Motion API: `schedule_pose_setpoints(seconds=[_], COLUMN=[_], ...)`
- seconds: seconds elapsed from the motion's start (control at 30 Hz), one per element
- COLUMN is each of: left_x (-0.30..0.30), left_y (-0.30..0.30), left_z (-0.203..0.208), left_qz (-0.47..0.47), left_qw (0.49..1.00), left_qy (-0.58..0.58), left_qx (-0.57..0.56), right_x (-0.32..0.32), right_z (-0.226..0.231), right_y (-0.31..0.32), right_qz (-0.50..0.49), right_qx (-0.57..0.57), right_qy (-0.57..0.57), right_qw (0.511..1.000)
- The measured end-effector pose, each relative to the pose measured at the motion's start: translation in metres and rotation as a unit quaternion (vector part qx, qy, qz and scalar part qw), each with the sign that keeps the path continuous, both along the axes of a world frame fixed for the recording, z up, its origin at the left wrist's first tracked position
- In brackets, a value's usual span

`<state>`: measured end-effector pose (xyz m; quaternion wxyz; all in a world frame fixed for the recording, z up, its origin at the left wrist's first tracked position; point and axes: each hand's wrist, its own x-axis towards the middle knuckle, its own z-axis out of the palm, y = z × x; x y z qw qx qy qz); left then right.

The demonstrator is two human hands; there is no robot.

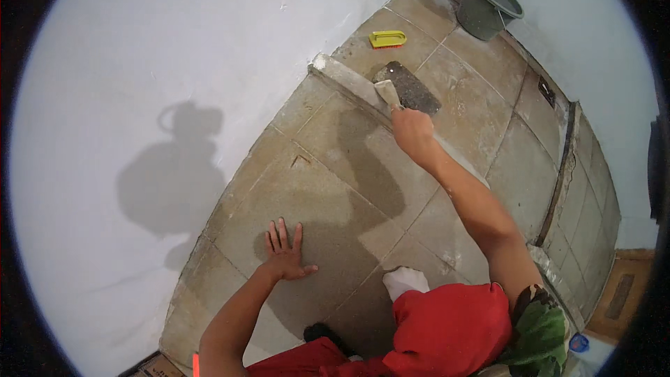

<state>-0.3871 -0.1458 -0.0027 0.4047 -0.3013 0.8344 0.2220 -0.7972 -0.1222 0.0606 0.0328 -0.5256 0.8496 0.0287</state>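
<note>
The right hand (413, 129) is closed in a fist around the handle of a scraper (386, 89), whose flat, pale, smeared blade flares toward its end. That blade sits at the near-left edge of a dark slab (413, 91), a rough, speckled rectangle with rounded corners and 1 small white spot; whether blade and slab touch, I cannot tell. The left hand (285, 260) is well apart from the slab, on its near-left side, palm down over the floor tiles (460, 98) with its fingers spread; it holds nothing.

Just left of the slab runs a low ridge (349, 82), straight-edged and chalky, with a crumbly white end against the smooth white wall (279, 42). The square tiles around the slab are matt, brownish and blotched with pale residue. Beyond the slab, to its left, lies a yellow plastic brush (387, 39) with a looped handle and orange-red bristles. Farther beyond it, to the right, stands a tapered grey-green bucket (483, 14) with a thin handle.
</note>
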Motion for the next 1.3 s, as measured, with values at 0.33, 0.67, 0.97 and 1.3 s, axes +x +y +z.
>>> schedule_pose_setpoints(seconds=[0.33,0.67,0.97,1.3], left_x=[0.0,-0.004,0.0,0.003], left_y=[-0.001,-0.001,-0.001,0.0], left_z=[0.005,0.008,-0.001,-0.002], left_qz=[0.007,0.007,0.0,-0.007], left_qw=[1.0,1.0,1.0,1.0], left_qy=[0.008,-0.014,-0.003,0.009], left_qx=[0.001,0.004,-0.01,-0.009], right_x=[0.005,0.001,0.004,0.004], right_z=[0.014,0.011,0.008,0.013], right_y=[-0.013,-0.016,-0.02,-0.019], right_qz=[0.019,0.029,0.001,0.002], right_qx=[0.024,0.037,0.05,0.055], right_qy=[0.03,0.041,0.031,0.026], right_qw=[0.999,0.998,0.998,0.998])
